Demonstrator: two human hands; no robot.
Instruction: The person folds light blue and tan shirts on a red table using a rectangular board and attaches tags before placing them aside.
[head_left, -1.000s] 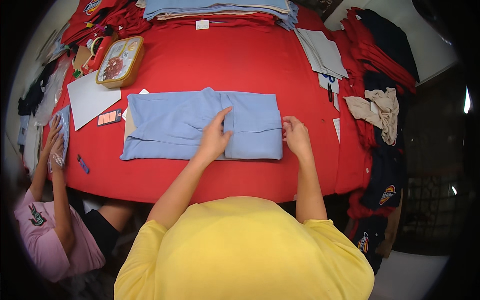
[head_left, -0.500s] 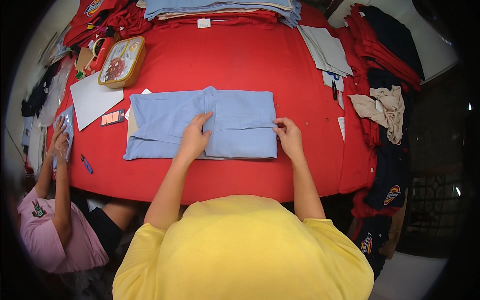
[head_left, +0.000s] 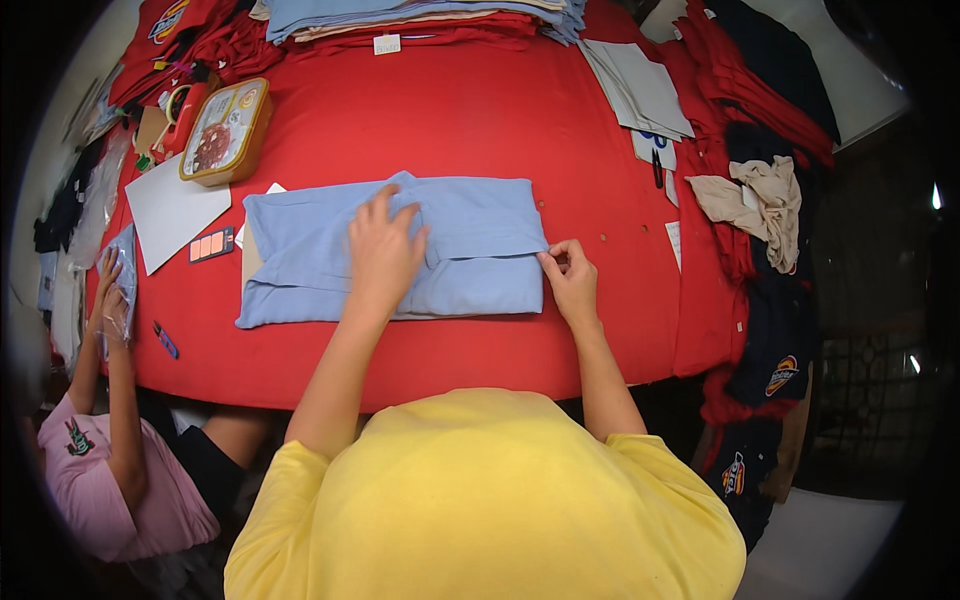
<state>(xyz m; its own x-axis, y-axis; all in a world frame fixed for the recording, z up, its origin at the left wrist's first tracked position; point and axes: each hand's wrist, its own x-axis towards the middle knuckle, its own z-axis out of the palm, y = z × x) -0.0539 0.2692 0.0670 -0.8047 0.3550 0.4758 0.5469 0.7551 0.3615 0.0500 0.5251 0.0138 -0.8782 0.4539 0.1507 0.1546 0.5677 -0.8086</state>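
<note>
A light blue garment [head_left: 485, 215], folded into a long rectangle, lies in front of me on the red cloth. At its left end the edge of a beige card [head_left: 250, 258] shows from under the fabric. Over the garment's middle is my left hand [head_left: 384, 250], fingers apart and a little blurred, holding nothing; whether it touches the cloth I cannot tell. My right hand [head_left: 573, 285] pinches the garment's right edge between thumb and fingertips, where a fold line runs across.
Far left stand a lidded plastic tub [head_left: 228, 130], a white sheet [head_left: 175, 215] and small snips [head_left: 166, 338]. A co-worker's hands [head_left: 112, 295] hold a clear bag at the left edge. Garment stacks [head_left: 420, 15] line the back; papers [head_left: 640, 90] and a beige cloth [head_left: 755, 205] lie right.
My left hand has lifted its fingers and moved farther across the garment, spreading them. My right thumb and fingers have closed on the right edge. The whole view has shifted slightly.
</note>
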